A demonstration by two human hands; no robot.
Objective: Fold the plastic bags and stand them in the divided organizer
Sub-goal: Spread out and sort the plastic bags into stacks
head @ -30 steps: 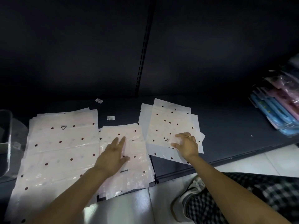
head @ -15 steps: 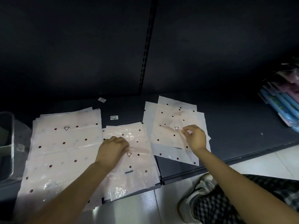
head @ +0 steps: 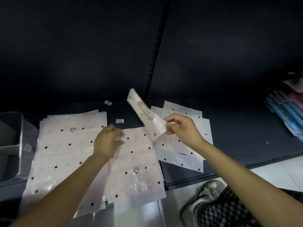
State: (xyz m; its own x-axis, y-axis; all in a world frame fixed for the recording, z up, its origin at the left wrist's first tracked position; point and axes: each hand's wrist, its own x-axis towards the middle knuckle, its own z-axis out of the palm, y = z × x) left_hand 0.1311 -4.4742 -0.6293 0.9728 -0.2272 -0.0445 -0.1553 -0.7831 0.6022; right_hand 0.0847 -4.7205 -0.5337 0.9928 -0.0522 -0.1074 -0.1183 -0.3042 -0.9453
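Three bag stacks (head: 70,145), one lifted bag (head: 146,115)

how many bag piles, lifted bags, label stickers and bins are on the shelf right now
Dotted bag piles: 3, left, middle, right
Lifted bag in the right hand: 1
Label stickers: 2
Clear bin: 1
Total: 7

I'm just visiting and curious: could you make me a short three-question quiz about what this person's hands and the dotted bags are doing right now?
1. True or false: the right hand pinches a lifted bag clear of the shelf.
2. The left hand is over: A the middle bag pile, B the clear bin, C the blue packets.
3. Fill in: besides dots, the bags carry a small printed ____ mark.

Key: 1 true. 2 A. 3 triangle.
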